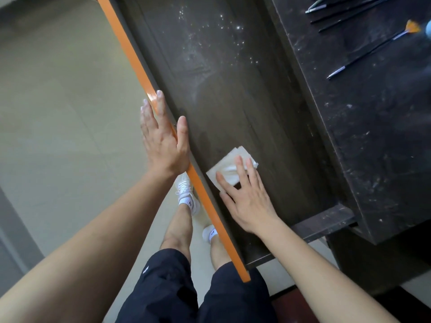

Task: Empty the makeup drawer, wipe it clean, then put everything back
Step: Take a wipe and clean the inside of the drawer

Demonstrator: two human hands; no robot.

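As left hand point(161, 143) touches drawer point(233, 89), right hand point(247, 199) presses one cloth point(227, 164).

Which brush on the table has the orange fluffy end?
The fan brush, lying nearest the person, apart from the rest. Its bristles spread out orange; the other brushes beyond it look dark and thin.

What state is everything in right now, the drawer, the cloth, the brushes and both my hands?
drawer: pulled open, emptied, pale specks on its far floor.
cloth: folded, flat on the drawer floor.
left hand: fingers straight, resting on the drawer's orange front.
right hand: fingers straight, pressing the cloth.
brushes: lying on the dresser top.
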